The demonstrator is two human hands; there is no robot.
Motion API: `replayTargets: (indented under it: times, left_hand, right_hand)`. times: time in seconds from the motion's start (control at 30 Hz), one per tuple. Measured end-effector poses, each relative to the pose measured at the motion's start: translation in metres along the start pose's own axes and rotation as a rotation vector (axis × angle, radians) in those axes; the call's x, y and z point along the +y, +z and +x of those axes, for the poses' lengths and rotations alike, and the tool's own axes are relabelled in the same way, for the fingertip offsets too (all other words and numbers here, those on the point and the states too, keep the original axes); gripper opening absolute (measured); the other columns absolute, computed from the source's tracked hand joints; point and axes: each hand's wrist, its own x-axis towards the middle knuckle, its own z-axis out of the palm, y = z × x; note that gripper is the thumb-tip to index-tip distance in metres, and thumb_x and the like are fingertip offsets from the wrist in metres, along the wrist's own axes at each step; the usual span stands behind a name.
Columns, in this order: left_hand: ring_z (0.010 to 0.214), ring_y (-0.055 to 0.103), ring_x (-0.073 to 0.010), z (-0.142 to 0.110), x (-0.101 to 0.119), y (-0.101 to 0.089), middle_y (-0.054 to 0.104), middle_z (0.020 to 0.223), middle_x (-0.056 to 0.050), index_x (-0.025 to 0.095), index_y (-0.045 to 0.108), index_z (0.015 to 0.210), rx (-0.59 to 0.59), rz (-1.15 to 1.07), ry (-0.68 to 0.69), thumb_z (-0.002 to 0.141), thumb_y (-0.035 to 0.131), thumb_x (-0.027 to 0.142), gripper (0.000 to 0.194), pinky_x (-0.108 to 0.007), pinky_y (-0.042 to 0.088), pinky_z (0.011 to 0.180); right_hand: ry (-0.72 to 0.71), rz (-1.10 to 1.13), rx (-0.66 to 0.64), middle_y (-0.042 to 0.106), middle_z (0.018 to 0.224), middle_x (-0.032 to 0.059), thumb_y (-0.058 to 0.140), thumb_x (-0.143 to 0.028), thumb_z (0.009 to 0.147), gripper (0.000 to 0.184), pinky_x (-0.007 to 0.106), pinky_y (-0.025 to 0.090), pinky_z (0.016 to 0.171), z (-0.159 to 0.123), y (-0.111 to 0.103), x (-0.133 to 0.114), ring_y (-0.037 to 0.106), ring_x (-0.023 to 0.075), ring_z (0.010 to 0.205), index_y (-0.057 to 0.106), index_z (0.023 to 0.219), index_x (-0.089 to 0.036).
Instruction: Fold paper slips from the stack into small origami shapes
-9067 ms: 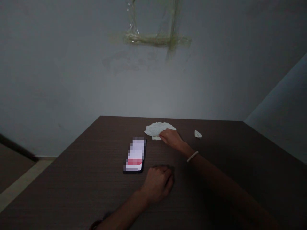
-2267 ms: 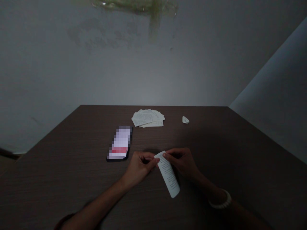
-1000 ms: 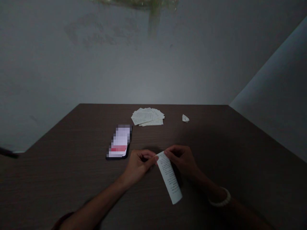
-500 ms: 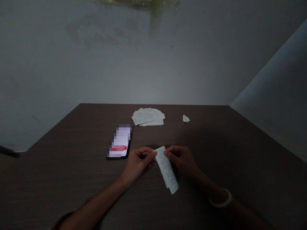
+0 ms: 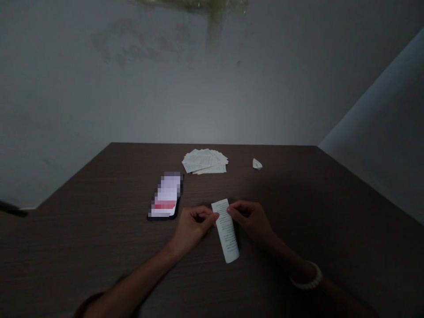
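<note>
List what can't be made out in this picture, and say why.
Paper strip, head view: print too small and blurred to read.
Left hand, head view: some fingertips hidden behind the paper strip.
Phone, head view: screen contents masked by pixelation.
Paper pile, head view: lower layers mostly covered by upper ones.
Yellowish wall patch, head view: cut off by the top edge.
Dark object, head view: cut off by the left edge.

There are two hands (image 5: 192, 227), one paper slip (image 5: 228, 238) – plus one paper pile (image 5: 205, 161), one phone (image 5: 165, 194), one scrap (image 5: 257, 164).
</note>
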Motion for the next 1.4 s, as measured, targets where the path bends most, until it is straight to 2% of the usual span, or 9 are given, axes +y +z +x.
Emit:
replayTargets:
  times: [0.17,0.47,0.67,1.0,1.13,1.23,1.4]
  left_hand:
    - [0.048,0.049,-0.0096,0.0011,-0.0019,-0.0011,0.062,0.055,-0.001,0.014,0.068,0.066,0.065,-0.001,0.010,0.078,0.068,0.038,0.027,-0.019,0.034,0.044]
    - [0.047,0.049,-0.0093,0.0002,0.0001,-0.0013,0.062,0.054,0.000,0.013,0.068,0.064,0.057,-0.009,0.008,0.078,0.068,0.037,0.028,-0.019,0.035,0.045]
    - [0.047,0.049,-0.0094,0.0002,0.0008,-0.0005,0.063,0.055,-0.001,0.013,0.069,0.067,0.106,-0.020,-0.001,0.077,0.068,0.036,0.025,-0.019,0.034,0.044]
    - [0.044,0.043,-0.0075,0.0016,0.0019,0.0001,0.058,0.051,0.000,0.012,0.067,0.064,0.097,-0.057,-0.045,0.076,0.069,0.039,0.029,-0.018,0.028,0.041]
    - [0.044,0.043,-0.0076,0.0014,-0.0008,0.0001,0.058,0.053,0.001,0.012,0.070,0.074,0.035,-0.043,-0.032,0.077,0.069,0.039,0.027,-0.017,0.029,0.041]
    - [0.043,0.044,-0.0077,0.0012,-0.0015,0.0001,0.057,0.052,0.001,0.012,0.070,0.072,0.002,-0.013,-0.037,0.075,0.070,0.037,0.026,-0.018,0.030,0.040]
    - [0.041,0.042,-0.0074,0.0026,-0.0017,-0.0011,0.054,0.048,0.002,0.012,0.068,0.069,0.022,0.003,-0.023,0.074,0.069,0.036,0.025,-0.018,0.030,0.039]
  right_hand:
    - [-0.007,-0.050,-0.069,0.074,0.078,0.0036,0.068,-0.037,0.080,0.019,0.026,0.052,0.064,0.0003,-0.0038,-0.0002,0.068,0.0179,0.071,0.074,0.079,-0.018]
    - [0.013,-0.024,-0.048,0.073,0.075,0.0038,0.067,-0.034,0.080,0.019,0.025,0.051,0.062,-0.0007,-0.0005,0.0015,0.067,0.0171,0.069,0.072,0.078,-0.016]
    - [0.029,-0.036,-0.085,0.073,0.075,0.0046,0.068,-0.034,0.079,0.019,0.025,0.050,0.061,-0.0014,-0.0021,-0.0012,0.067,0.0170,0.068,0.073,0.077,-0.016]
    - [0.007,-0.082,-0.038,0.069,0.068,0.0029,0.065,-0.032,0.080,0.018,0.024,0.047,0.056,-0.0018,0.0017,0.0064,0.063,0.0152,0.060,0.070,0.073,-0.016]
    - [0.006,-0.080,0.019,0.071,0.069,0.0032,0.065,-0.032,0.080,0.017,0.024,0.048,0.057,-0.0020,0.0031,0.0050,0.064,0.0161,0.062,0.070,0.073,-0.016]
    - [-0.009,-0.082,0.047,0.070,0.067,0.0029,0.065,-0.032,0.079,0.018,0.024,0.048,0.055,-0.0025,0.0034,0.0032,0.064,0.0160,0.061,0.069,0.071,-0.016]
    - [-0.020,-0.057,0.001,0.073,0.074,0.0044,0.065,-0.033,0.081,0.019,0.025,0.050,0.060,-0.0022,0.0013,0.0018,0.066,0.0169,0.066,0.071,0.077,-0.016]
